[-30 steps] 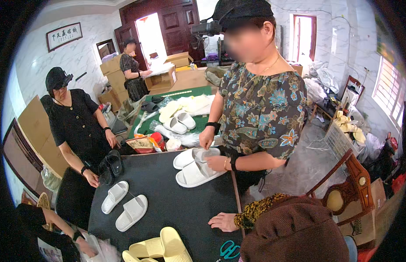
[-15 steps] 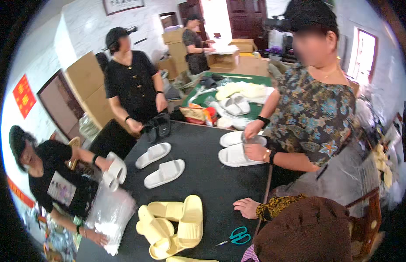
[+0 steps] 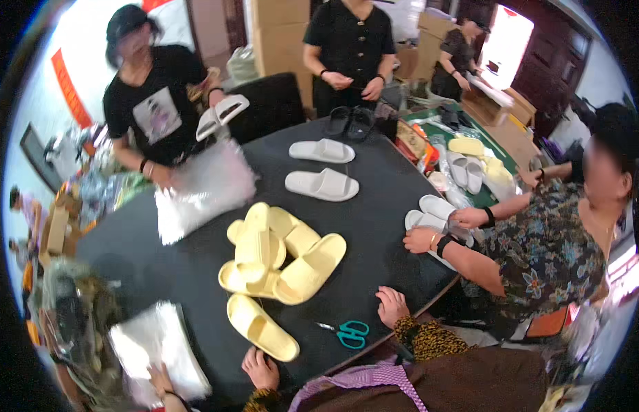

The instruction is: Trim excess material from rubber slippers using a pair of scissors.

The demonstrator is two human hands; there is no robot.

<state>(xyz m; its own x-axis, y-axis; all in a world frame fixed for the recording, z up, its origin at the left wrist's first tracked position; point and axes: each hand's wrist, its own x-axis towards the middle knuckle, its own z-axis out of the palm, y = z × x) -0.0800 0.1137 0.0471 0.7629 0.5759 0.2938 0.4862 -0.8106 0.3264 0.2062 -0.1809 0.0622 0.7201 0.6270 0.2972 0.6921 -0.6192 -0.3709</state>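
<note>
My right hand rests on the black table by its edge, in a leopard-print sleeve, fingers stretched out and holding nothing. Teal-handled scissors lie to its left. My left hand lies at the near edge, fingers forward, against or just beside a pale yellow slipper; nothing shows in its grip. Beyond that slipper is a loose heap of yellow slippers, some stacked crosswise. Two light grey slippers lie farther back, side by side. A pair of black slippers stands at the far edge.
At the left, a co-worker holds white slippers above clear plastic bags. Another person's hand touches a bag stack near left. A co-worker at right handles white slippers. A green table stands behind.
My view has turned left and down, bringing my left hand and the near-left bag stack into sight. The far co-worker's hands have come away from the black slippers. My right hand stays on the table.
</note>
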